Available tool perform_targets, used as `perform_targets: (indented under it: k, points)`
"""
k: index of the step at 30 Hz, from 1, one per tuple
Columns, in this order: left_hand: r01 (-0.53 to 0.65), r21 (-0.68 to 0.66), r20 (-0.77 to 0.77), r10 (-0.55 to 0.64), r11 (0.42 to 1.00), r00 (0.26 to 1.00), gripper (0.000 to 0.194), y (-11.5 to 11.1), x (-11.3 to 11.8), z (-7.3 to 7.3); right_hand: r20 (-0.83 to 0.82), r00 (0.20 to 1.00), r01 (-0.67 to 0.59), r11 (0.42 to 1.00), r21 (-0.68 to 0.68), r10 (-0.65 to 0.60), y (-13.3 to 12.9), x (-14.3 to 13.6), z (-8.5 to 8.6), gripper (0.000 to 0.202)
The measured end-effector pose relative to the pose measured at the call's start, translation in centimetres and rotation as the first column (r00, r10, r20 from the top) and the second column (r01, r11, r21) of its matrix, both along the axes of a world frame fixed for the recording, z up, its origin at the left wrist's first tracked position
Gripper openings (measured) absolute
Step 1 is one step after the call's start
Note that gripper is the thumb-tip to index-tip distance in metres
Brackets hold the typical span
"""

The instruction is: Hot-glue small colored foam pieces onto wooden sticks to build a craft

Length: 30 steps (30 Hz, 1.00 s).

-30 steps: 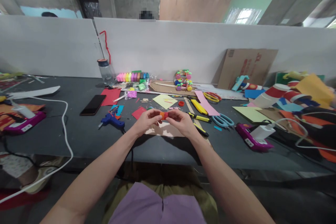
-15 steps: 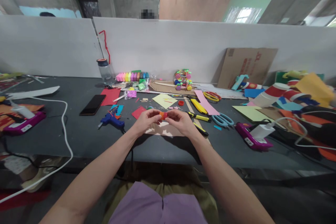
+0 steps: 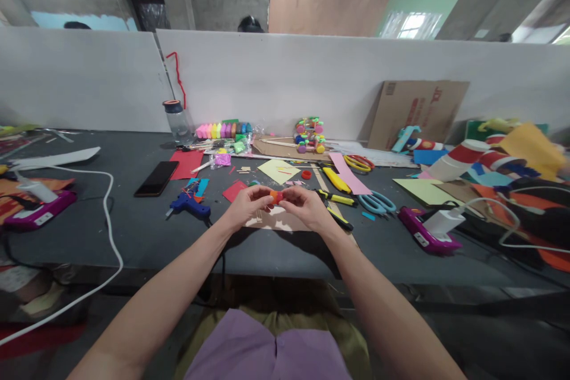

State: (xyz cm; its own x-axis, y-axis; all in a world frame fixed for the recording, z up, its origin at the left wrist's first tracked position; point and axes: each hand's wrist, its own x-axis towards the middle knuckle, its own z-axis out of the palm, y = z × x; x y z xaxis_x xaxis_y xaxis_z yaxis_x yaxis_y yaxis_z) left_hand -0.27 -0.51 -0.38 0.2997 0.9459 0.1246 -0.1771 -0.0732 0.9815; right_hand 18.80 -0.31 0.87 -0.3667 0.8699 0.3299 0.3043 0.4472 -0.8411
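Note:
Between the fingertips of both hands is a small orange-red piece [image 3: 276, 196], too small and too covered to tell its kind. My left hand [image 3: 249, 205] pinches it from the left, and my right hand [image 3: 306, 204] pinches it from the other side. Both hands are held just above a pale sheet of cardboard [image 3: 285, 221] near the table's front. Thin wooden sticks [image 3: 259, 216] lie under my left hand. Beyond the hands are a pale yellow paper [image 3: 276, 172], a red ring [image 3: 306, 174] and a red paper square [image 3: 234, 190].
A blue glue gun [image 3: 190, 205] and a phone [image 3: 157, 179] lie to the left. Yellow-handled cutters [image 3: 337, 198], a yellow utility knife [image 3: 336, 179] and blue scissors [image 3: 377, 202] are to the right. Purple power strips [image 3: 430, 236] with cables flank the workspace; a bottle [image 3: 178, 121] stands behind.
Both hands keep their pinch on the orange-red piece, with hardly any visible movement. The view has shifted very slightly.

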Motion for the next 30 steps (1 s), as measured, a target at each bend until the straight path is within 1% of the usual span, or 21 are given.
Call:
perform_targets:
  k: [3,7,9,11,13,17,22,30]
  points:
    - [0.002,-0.005,-0.014,-0.002,1.000,1.000,0.036,-0.06,0.04,0.10,-0.007,1.000,0.017,1.000,-0.013,-0.017,-0.20,-0.12,0.27,0.025]
    - [0.022,0.042,-0.014,-0.022,0.999,1.000,0.039,-0.19,0.12,0.23,-0.053,0.999,-0.007,0.995,-0.103,0.002,-0.37,-0.23,0.68,0.027]
    - [0.021,0.073,-0.036,-0.019,0.997,0.999,0.040,-0.26,0.14,0.32,-0.070,0.997,-0.029,0.990,-0.140,0.019,-0.26,-0.14,0.63,0.028]
    - [0.007,0.075,-0.064,-0.003,0.997,0.998,0.039,-0.30,0.14,0.39,-0.064,0.998,-0.032,0.988,-0.154,0.022,-0.07,0.02,0.39,0.029]
    - [-0.009,0.064,-0.086,0.014,0.998,0.996,0.038,-0.32,0.13,0.45,-0.081,0.996,-0.034,0.987,-0.154,0.022,0.10,0.16,0.07,0.030]
    - [-0.029,0.052,-0.108,0.035,0.998,0.994,0.038,-0.31,0.08,0.46,-0.192,0.981,-0.049,0.991,-0.122,0.024,0.11,0.15,-0.21,0.036]
    - [-0.037,0.029,-0.148,0.041,0.999,0.988,0.037,-0.40,0.09,0.48,-0.141,0.990,-0.021,0.997,-0.079,0.010,-0.17,-0.12,0.10,0.026]
    - [-0.049,0.002,-0.134,0.049,0.999,0.990,0.036,-0.50,0.34,0.50,-0.117,0.993,-0.023,0.997,-0.080,0.014,-0.23,-0.19,0.15,0.025]
